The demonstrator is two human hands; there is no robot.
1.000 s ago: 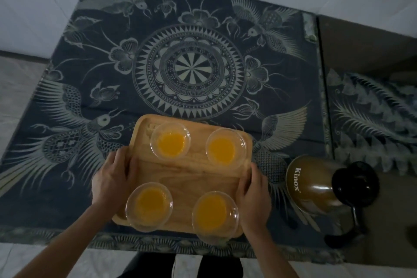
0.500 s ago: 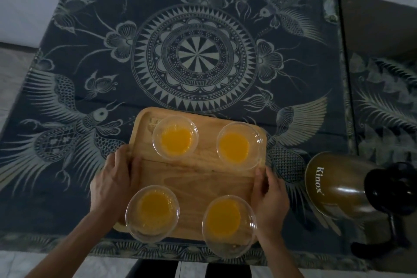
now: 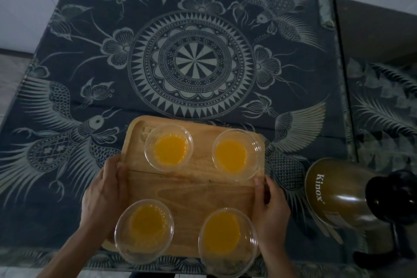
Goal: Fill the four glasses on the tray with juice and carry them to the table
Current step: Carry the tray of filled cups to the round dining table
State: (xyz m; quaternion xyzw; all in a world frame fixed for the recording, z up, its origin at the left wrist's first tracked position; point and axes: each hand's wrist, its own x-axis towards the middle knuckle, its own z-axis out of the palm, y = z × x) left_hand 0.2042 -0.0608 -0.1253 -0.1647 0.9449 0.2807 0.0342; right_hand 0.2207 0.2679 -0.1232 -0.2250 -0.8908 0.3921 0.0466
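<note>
A wooden tray (image 3: 203, 192) is over the near edge of the table with the dark patterned cloth (image 3: 191, 67). Several clear glasses with orange juice stand on it: far left glass (image 3: 168, 147), far right glass (image 3: 236, 154), near left glass (image 3: 144, 224) and near right glass (image 3: 228, 232). My left hand (image 3: 102, 196) grips the tray's left edge, thumb on top. My right hand (image 3: 272, 206) grips its right edge the same way. Whether the tray rests on the cloth or is held just above it, I cannot tell.
A dark olive "Kinox" jug (image 3: 338, 194) with a black lid and handle (image 3: 390, 201) stands right of the tray, close to my right hand. White tiled floor (image 3: 20, 7) lies beyond the table's left and far edges. A second patterned surface (image 3: 383, 101) adjoins on the right.
The view has drifted so the tray, hands and jug sit slightly further right in frame. Both hands keep the same grip on the tray edges.
</note>
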